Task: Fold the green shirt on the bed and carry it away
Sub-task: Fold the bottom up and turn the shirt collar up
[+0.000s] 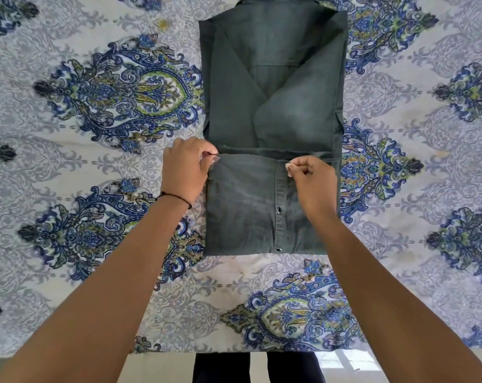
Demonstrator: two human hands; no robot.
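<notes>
Both your hands are on the green shirt (pixel 273 106), which lies flat on the patterned bed (pixel 96 134), sides and sleeves tucked in, bottom section doubled up toward the collar. Your left hand (pixel 186 168) pinches the left corner of that turned-up hem, fingers curled tight on the cloth. Your right hand (pixel 313 179) pinches the hem by the button placket (pixel 280 208), fingers curled too. Two snaps show along that strip. A thin black band (pixel 176 199) circles your left wrist.

Arms outstretched; left hand (pixel 183 170), right hand (pixel 313 179) both pinching.
</notes>
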